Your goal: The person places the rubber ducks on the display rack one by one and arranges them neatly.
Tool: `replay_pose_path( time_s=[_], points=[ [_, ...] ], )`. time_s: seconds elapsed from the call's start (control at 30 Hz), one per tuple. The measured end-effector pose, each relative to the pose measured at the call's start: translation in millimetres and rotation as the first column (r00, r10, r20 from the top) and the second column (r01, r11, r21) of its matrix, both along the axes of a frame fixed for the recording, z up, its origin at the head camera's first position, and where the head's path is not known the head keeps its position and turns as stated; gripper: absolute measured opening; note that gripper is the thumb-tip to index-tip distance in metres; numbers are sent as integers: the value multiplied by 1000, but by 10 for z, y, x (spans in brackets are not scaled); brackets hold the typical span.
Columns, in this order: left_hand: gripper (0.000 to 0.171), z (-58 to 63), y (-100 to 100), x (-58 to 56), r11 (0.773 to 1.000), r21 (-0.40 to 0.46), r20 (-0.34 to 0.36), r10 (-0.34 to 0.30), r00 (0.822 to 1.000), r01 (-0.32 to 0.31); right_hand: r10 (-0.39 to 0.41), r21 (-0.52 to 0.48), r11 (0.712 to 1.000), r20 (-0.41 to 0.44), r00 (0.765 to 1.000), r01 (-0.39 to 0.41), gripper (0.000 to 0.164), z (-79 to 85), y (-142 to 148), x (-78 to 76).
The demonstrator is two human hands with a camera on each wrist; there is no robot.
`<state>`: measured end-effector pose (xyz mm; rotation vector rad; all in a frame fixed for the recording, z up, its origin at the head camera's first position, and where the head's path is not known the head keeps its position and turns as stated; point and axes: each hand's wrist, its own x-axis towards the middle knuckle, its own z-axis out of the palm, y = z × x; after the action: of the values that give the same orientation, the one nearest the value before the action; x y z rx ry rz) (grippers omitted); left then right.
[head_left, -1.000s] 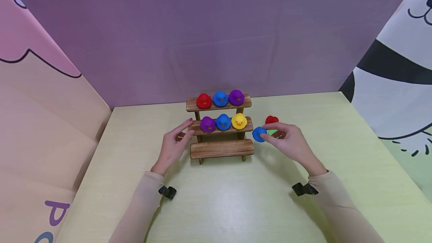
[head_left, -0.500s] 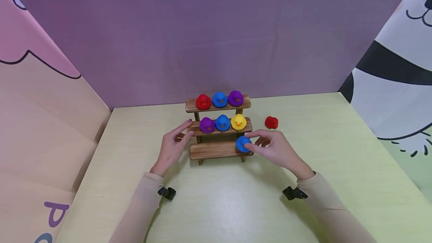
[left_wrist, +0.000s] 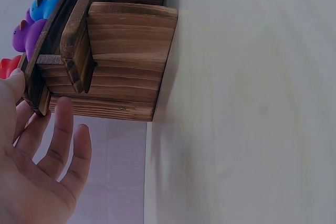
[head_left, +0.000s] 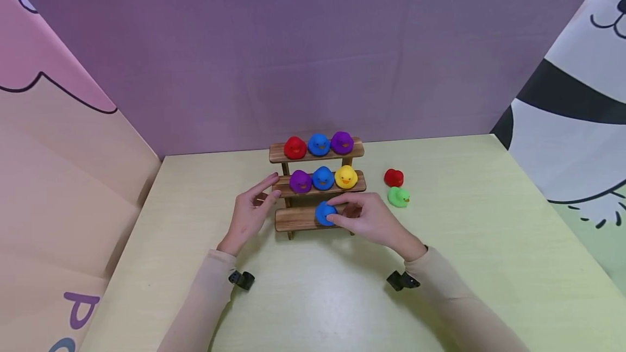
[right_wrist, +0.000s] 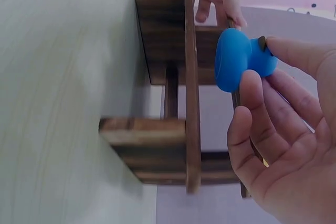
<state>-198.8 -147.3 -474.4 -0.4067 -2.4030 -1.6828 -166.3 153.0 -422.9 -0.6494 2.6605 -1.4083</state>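
Note:
A three-tier wooden display stand [head_left: 295, 220] stands on the table. My left hand [head_left: 248, 216] holds the left end of its middle shelf, thumb and fingers on either side of the plank. Between thumb and fingertips, my right hand [head_left: 374, 220] pinches a blue toy duck [right_wrist: 235, 60]; it hangs over the bottom shelf, with a gap beneath it in the right wrist view. On the top shelf sit a red duck [head_left: 295, 148], a blue one and a purple duck [head_left: 342, 143]. The middle shelf carries another purple duck [head_left: 300, 181], a blue one and a yellow duck [head_left: 346, 177].
Right of the stand, a red toy duck [head_left: 393, 177] and a green toy duck [head_left: 398, 197] lie on the pale table [head_left: 313, 297]. A purple backdrop [head_left: 313, 53] rises behind the table, with printed panels on both sides.
My right hand has carried the blue duck leftward, from beside the stand to over the middle of the bottom shelf. The green duck is now uncovered. My left hand stays put.

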Motion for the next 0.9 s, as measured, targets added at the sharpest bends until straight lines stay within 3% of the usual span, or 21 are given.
replay_pose_path(
  time_s=[0.4,0.7,0.9],
  points=[
    [41,-7,-22,-1,1000,1,-12,8,1000,-8,90,-10,996,-92,992,-91,26,-55,-304,-72],
    [42,-6,-23,-5,1000,2,-14,-4,1000,4,88,68,994,-87,992,-82,30,-80,-435,-91],
    [42,-12,-12,-5,1000,-2,-14,-11,1000,11,95,60,994,-37,995,-93,30,-108,-461,-109]
  ],
)
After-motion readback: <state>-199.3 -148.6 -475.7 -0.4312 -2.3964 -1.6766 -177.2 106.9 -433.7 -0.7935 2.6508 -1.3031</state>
